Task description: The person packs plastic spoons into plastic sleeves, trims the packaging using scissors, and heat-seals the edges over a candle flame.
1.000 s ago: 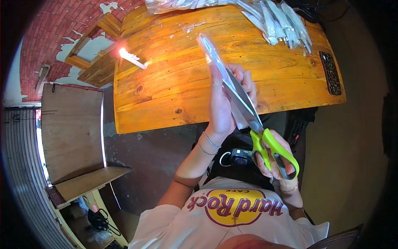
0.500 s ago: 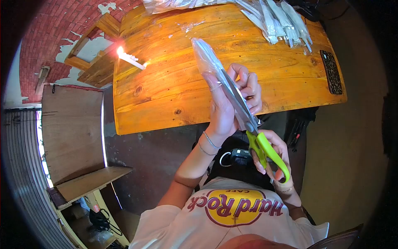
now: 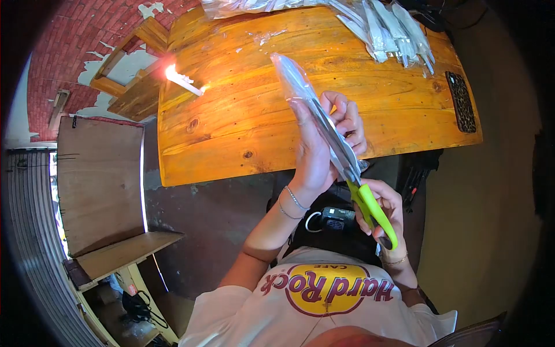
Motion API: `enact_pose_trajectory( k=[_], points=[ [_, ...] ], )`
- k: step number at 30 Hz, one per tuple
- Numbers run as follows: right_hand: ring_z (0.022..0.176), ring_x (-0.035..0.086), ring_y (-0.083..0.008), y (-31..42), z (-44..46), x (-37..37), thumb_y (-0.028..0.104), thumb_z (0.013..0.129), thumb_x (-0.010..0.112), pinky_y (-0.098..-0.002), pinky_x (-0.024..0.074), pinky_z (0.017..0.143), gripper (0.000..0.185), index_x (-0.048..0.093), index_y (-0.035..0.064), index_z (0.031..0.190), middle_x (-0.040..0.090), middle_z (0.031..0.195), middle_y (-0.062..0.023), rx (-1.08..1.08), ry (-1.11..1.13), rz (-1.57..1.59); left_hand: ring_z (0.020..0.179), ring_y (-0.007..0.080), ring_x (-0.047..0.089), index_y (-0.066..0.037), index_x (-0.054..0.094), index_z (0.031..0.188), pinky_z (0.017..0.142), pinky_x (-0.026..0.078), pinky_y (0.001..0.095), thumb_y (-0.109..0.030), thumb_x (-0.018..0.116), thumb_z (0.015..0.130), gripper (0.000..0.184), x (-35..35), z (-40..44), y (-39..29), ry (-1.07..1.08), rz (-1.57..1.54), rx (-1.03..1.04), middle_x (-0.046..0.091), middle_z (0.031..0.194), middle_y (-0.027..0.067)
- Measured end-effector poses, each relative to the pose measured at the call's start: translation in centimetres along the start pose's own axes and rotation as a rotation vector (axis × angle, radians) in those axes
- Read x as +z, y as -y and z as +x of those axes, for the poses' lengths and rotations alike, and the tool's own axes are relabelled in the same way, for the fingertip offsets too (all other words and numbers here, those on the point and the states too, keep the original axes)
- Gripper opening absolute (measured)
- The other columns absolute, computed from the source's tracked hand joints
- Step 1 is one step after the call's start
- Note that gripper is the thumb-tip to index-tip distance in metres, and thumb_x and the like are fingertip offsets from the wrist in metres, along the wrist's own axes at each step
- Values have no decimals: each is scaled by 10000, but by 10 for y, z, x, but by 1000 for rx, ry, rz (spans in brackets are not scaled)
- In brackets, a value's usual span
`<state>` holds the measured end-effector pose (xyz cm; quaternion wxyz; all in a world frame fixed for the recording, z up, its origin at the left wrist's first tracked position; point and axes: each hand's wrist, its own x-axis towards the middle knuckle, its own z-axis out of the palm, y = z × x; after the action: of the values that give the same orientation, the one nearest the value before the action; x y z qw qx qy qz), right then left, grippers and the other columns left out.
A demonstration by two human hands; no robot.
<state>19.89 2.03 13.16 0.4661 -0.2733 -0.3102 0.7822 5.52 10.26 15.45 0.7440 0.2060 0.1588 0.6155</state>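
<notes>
Holding scissors [image 3: 351, 173] along a clear plastic sleeve [image 3: 296, 81], over the near side of a wooden surface [image 3: 248, 124].
Pinches the sleeve in the left grip [image 3: 315, 153], with thumb to the left and fingers half curled to the right; wraps the right grip [image 3: 393, 209] around the green handles, nearer and farther right. Points the blades far and left, laid close against the sleeve — cannot tell how far apart, with the scissors nearly edge-on. Shows on the surface, beyond and well left of the sleeve, a lit candle [image 3: 186, 84]; at the far edge, a large plastic bag [image 3: 254, 6]; at far right, a bunch of clear packets [image 3: 386, 34] — and nearer, by the right edge, a phone in a spotted case [image 3: 461, 101].
</notes>
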Motion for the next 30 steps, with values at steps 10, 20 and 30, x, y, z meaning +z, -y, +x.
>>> enact_pose_trajectory(
  k=[10,20,30],
  points=[
    [448,443,-82,6,-6,-18,333,557,796,-167,322,360,855,407,-122,1167,539,740,-117,16,77,143,544,92,281,-123,334,807,485,273,222,-686,248,832,570,-3,3,-8,-158,157,86,270,639,-20],
    [438,422,-78,6,0,-14,322,594,777,-165,327,358,811,410,-120,1167,530,726,-110,34,136,145,542,90,289,-117,353,819,486,285,223,-679,245,837,573,1,0,-7,-129,64,49,267,637,-22],
    [437,413,-72,7,-2,-13,358,584,779,-159,308,357,814,427,-101,1156,536,752,-106,33,92,121,541,90,289,-117,354,810,486,286,227,-679,240,838,574,1,1,-8,-135,61,38,267,640,-22]
  ],
)
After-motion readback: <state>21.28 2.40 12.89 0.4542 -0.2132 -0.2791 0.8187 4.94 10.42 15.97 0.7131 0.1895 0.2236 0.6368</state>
